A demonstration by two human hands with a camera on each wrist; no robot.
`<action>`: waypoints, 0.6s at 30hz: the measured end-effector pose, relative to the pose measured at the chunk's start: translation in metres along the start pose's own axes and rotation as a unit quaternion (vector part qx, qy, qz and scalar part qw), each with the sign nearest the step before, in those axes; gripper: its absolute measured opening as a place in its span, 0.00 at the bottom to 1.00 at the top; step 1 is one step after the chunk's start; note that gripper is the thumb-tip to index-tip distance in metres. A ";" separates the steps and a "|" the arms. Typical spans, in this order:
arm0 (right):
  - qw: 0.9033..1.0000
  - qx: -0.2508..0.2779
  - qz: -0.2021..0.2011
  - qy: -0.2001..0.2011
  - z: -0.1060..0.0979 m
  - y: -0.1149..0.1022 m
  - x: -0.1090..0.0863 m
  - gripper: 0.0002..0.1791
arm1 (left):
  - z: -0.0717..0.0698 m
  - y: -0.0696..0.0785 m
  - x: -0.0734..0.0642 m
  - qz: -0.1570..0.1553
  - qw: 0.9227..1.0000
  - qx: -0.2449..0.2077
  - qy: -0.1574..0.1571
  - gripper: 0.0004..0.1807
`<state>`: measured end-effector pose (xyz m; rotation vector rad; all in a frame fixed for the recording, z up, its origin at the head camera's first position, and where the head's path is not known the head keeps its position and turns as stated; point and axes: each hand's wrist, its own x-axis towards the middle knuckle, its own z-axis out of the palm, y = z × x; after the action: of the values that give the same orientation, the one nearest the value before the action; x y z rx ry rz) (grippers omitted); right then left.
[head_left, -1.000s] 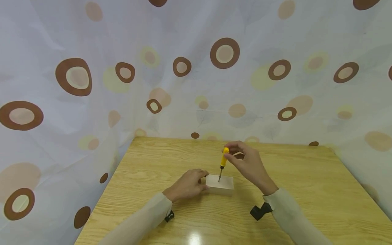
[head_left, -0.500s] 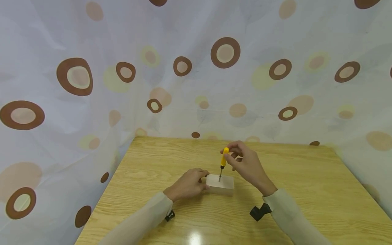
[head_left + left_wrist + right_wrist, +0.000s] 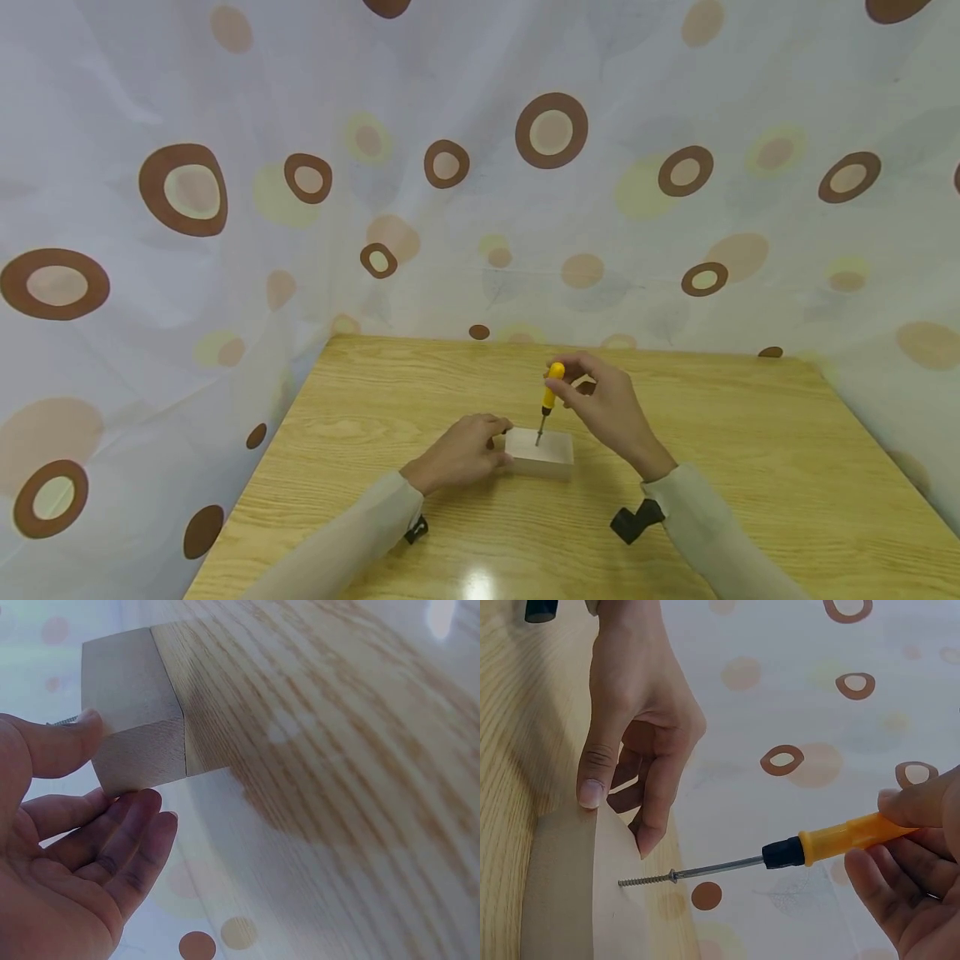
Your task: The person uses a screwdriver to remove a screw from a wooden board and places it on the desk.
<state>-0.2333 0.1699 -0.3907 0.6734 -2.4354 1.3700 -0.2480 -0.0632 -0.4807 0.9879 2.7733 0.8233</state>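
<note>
A pale wooden block [image 3: 538, 465] lies on the table, and my left hand [image 3: 459, 452] grips its left end between thumb and fingers. In the right wrist view a threaded screw [image 3: 646, 880] stands in the block's top face, most of its thread exposed. The tip of a yellow-handled screwdriver [image 3: 836, 842] meets the screw head. My right hand [image 3: 609, 410] pinches the upper handle between thumb and fingers, above the block. In the head view the screwdriver leans slightly right. From the left wrist, the block's end [image 3: 142, 754] shows beside the thumb.
The wood-grain table [image 3: 390, 375] extends around the block on all sides. A white sheet with brown and beige circles [image 3: 551, 131] hangs behind and beside it. Black wrist gear [image 3: 636, 521] hangs under the right sleeve.
The screwdriver handle has tipped slightly to the right, and the right fingers have shifted on it. The left hand and block have stayed put.
</note>
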 end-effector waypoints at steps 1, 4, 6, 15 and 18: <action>1.000 -0.006 -0.002 -0.002 -0.001 0.001 0.000 0.13 | 0.000 0.000 0.000 0.000 1.000 0.000 0.000 0.27; 1.000 -0.013 -0.006 -0.008 -0.002 0.000 0.000 0.13 | 0.000 -0.001 0.000 0.001 1.000 -0.002 0.000 0.27; 1.000 -0.016 -0.004 -0.009 -0.002 -0.002 0.000 0.13 | -0.001 -0.001 0.000 0.002 1.000 -0.004 0.001 0.27; 1.000 0.012 0.015 0.014 -0.005 -0.032 -0.003 0.17 | -0.001 -0.001 0.000 0.008 1.000 -0.006 -0.002 0.26; 1.000 0.025 0.017 -0.004 -0.007 -0.035 -0.003 0.15 | 0.000 -0.002 0.001 0.006 1.000 -0.004 -0.001 0.27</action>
<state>-0.2126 0.1615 -0.3627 0.6528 -2.4362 1.4472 -0.2494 -0.0639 -0.4817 1.0056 2.7624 0.8332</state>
